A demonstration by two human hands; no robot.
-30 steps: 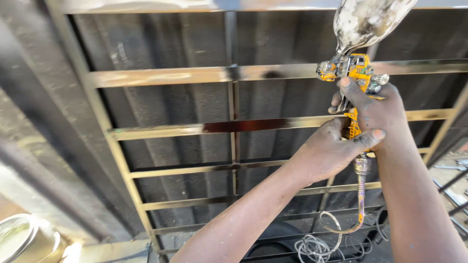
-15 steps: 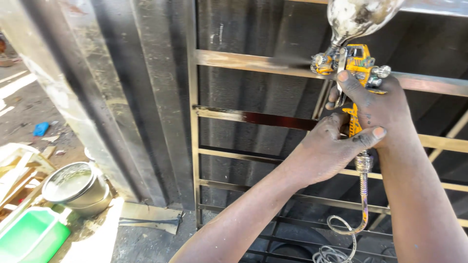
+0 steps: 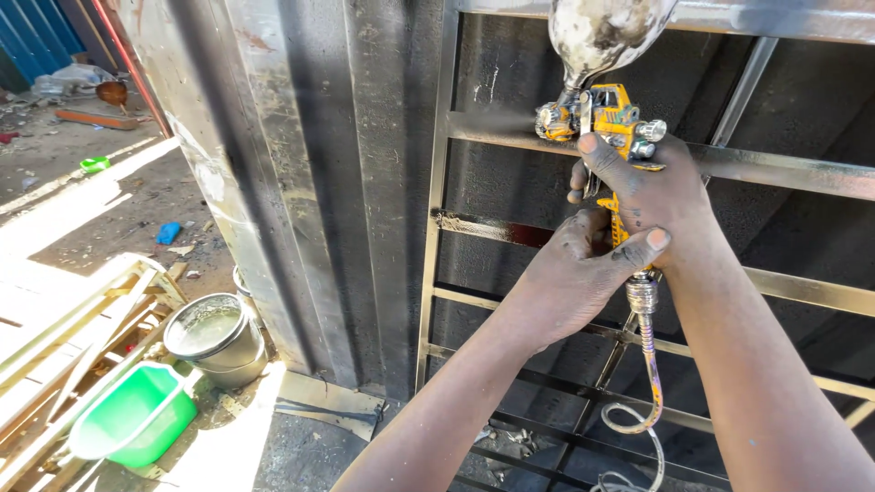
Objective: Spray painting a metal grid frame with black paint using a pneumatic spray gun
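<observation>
Both my hands grip a yellow spray gun (image 3: 609, 117) with a paint-stained metal cup (image 3: 602, 32) on top. My right hand (image 3: 649, 191) wraps the handle with a finger on the trigger. My left hand (image 3: 576, 278) clasps the lower handle just above the hose fitting (image 3: 642, 296). The nozzle points left at a horizontal bar of a metal grille frame (image 3: 510, 132), and a faint spray mist shows there. A thin hose (image 3: 649, 392) hangs down from the gun.
A dark corrugated metal wall (image 3: 301, 182) stands behind and left of the frame. On the ground at left sit a metal paint tin (image 3: 211, 333), a green plastic basin (image 3: 137, 415) and a wooden pallet (image 3: 64, 337). Litter lies on the sunlit dirt beyond.
The view has swung left, so the frame's left upright and the ground with the tin and basin now show. The gun and both hands have moved left along the bars.
</observation>
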